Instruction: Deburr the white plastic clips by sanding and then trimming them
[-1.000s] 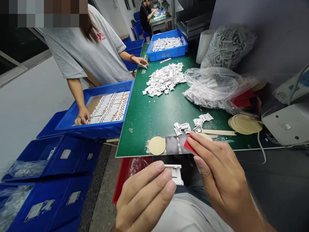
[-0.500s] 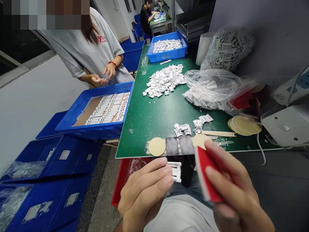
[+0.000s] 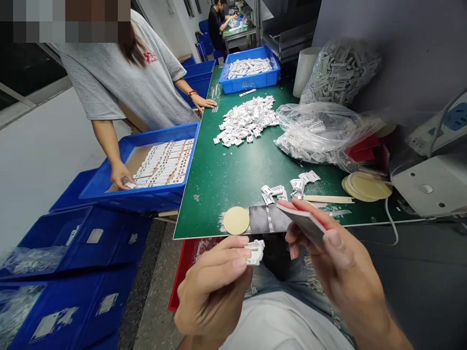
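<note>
Between the fingertips and thumb of my left hand [image 3: 215, 287] is a small white plastic part [image 3: 255, 252], tilted up in front of my lap. My right hand [image 3: 343, 257] grips a thin sanding pad [image 3: 304, 221], red on one side and grey on the other, its grey face turned down and toward me. The pad is apart from the white part. Just beyond my hands, a small cluster of similar white parts [image 3: 273, 193] lies on the green table [image 3: 211, 180]. A round yellow disc [image 3: 236, 220] and a dark grey strip [image 3: 259, 219] sit along the near edge.
A large pile of white parts [image 3: 246, 119], a clear bag of parts [image 3: 314, 141] and a blue bin [image 3: 251, 82] occupy the table's far side. Yellow discs [image 3: 365, 187] are stacked at right. A co-worker [image 3: 146, 87] stands by a blue crate [image 3: 146, 198] at left.
My right hand has turned the pad from its red side to its grey face. The white part has tilted in my left hand. The co-worker's hands have parted, one into the crate, one onto the table.
</note>
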`<state>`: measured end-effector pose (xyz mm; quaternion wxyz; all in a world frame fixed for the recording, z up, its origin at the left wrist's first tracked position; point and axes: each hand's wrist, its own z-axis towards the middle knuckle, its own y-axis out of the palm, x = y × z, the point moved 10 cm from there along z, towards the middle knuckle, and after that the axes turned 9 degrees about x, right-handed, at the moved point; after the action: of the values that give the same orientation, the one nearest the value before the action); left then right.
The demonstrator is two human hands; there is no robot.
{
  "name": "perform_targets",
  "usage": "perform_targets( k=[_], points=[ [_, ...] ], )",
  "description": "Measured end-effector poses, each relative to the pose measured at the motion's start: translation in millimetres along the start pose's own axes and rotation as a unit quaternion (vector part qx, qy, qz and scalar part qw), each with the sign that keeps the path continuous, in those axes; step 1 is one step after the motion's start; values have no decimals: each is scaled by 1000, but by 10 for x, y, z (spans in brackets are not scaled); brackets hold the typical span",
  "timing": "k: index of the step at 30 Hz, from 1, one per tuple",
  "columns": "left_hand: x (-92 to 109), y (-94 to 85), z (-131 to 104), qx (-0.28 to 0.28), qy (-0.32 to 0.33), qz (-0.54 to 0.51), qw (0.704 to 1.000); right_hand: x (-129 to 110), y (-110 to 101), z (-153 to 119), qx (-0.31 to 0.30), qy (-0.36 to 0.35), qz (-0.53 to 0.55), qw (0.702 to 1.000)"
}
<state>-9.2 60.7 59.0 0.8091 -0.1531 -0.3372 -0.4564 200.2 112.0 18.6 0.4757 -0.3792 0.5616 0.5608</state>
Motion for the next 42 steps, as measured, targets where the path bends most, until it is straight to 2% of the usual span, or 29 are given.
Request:
perform_targets(
  k=[1,3,5,8,10,12,15,18,21,23,25,27,29,31,32,35,36,38,40,42],
  points=[
    [69,47,20,-3,24,-12,1000,91,46,-7,-14,63,89,994],
    [138,102,40,-7,44,-27,999,180,175,-31,-48,145,217,964],
    [124,119,43,-11,32,-20,999,212,285,-53,-72,197,280,937],
    [129,108,33,-16,35,-13,999,232,321,-57,-57,232,323,916],
    [142,115,29,-26,43,-13,999,237,301,-59,-44,234,327,914],
    [153,138,26,-37,49,-13,998,226,313,-81,-64,227,311,921],
    [170,167,23,-45,57,-22,997,210,320,-118,-100,208,259,938],
    [175,181,26,-41,55,-27,997,180,285,-101,-111,173,188,960],
    [186,190,31,-39,55,-23,997,165,246,-47,-94,153,150,972],
    [189,200,25,-43,56,-23,997,174,228,-9,-69,158,166,971],
    [172,203,8,-45,50,-31,997,169,263,25,-71,152,166,972],
    [135,208,-17,-46,42,-37,997,130,276,90,-74,107,92,987],
    [67,204,-40,-39,20,-36,998,108,151,195,-7,64,3,998],
    [14,197,-54,-29,1,-34,999,142,-3,263,74,68,0,995],
    [-2,190,-56,-22,-7,-40,999,183,-9,278,80,83,25,993],
    [-27,172,-40,-11,-27,-70,997,290,165,288,-12,113,44,993],
    [-70,167,-32,-9,-51,-84,995,312,154,300,-13,107,23,994],
    [-203,173,-31,-8,-126,-123,984,360,10,338,46,102,-12,994],
    [-350,226,-69,-20,-216,-181,959,403,-92,344,89,113,-8,989],
    [-458,312,-137,-35,-299,-236,924,416,-24,317,60,133,24,989]
  ],
)
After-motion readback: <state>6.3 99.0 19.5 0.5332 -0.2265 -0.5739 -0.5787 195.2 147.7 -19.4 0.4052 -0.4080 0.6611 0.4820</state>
